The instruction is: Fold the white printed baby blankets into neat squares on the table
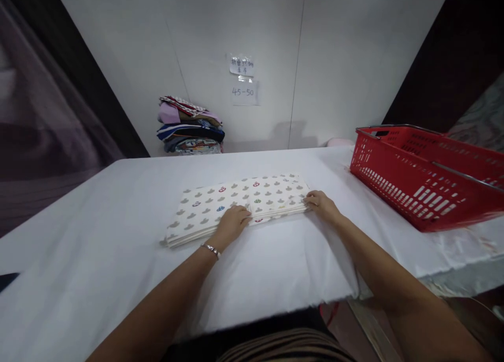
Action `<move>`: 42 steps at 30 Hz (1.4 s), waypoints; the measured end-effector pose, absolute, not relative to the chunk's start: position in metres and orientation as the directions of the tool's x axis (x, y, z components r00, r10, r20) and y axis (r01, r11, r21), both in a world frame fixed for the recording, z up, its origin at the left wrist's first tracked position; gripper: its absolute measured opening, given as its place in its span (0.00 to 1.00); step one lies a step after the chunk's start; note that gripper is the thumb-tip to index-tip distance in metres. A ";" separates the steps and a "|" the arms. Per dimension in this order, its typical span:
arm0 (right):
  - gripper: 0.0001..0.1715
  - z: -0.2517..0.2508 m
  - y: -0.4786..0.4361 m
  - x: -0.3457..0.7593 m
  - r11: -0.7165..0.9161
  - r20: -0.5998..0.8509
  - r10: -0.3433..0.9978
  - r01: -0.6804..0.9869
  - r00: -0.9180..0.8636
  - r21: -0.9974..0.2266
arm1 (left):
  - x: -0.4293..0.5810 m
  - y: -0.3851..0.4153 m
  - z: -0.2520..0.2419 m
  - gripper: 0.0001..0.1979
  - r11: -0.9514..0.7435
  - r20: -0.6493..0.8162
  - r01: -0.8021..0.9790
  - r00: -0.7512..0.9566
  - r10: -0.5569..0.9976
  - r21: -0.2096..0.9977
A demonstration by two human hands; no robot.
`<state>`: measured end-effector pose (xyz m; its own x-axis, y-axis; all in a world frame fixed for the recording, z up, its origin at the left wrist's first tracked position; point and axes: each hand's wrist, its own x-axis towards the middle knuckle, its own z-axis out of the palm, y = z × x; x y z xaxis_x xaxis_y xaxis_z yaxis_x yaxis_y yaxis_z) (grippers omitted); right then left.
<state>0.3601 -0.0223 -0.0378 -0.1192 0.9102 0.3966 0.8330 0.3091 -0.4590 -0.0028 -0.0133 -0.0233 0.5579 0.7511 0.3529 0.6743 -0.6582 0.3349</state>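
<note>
A folded white cloth (220,199) with small grey, red, blue and green prints lies flat on the white-covered table (98,246). My left hand (233,221), with a bracelet at the wrist, rests on the cloth's near edge around the middle, fingers curled onto the fabric. At the cloth's right near corner my right hand (321,203) pinches the stacked layers with bent fingers. Both forearms reach in from the bottom of the view.
A red plastic basket (417,178) with a metal handle stands on the table's right side. A stack of folded clothes (191,126) sits at the back against the white wall, under two paper notes (243,81). The table's front edge runs close to my body.
</note>
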 end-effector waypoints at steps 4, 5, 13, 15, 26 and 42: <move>0.16 -0.038 -0.026 0.367 0.348 0.364 0.907 0.860 -0.209 -0.374 | 0.008 -0.011 -0.023 0.11 -0.670 0.349 0.664 0.573 0.741 0.331; 0.16 -0.038 -0.027 0.368 0.353 0.366 0.905 0.862 -0.216 -0.363 | 0.010 -0.011 -0.023 0.10 -0.670 0.346 0.664 0.576 0.741 0.331; 0.16 -0.039 -0.031 0.363 0.388 0.409 0.878 0.871 -0.250 -0.302 | 0.033 -0.003 -0.025 0.09 -0.662 0.318 0.679 0.582 0.748 0.317; 0.16 -0.040 -0.029 0.361 0.390 0.417 0.872 0.877 -0.255 -0.281 | 0.039 -0.001 -0.026 0.08 -0.676 0.316 0.678 0.600 0.735 0.287; 0.15 -0.047 -0.040 0.366 0.366 0.467 0.860 0.887 -0.207 -0.281 | 0.054 -0.013 -0.027 0.07 -0.699 0.312 0.700 0.637 0.705 0.148; 0.15 -0.053 -0.033 0.356 0.341 0.401 0.896 0.875 -0.192 -0.343 | 0.062 -0.014 -0.027 0.09 -0.613 0.309 0.705 0.531 0.789 0.355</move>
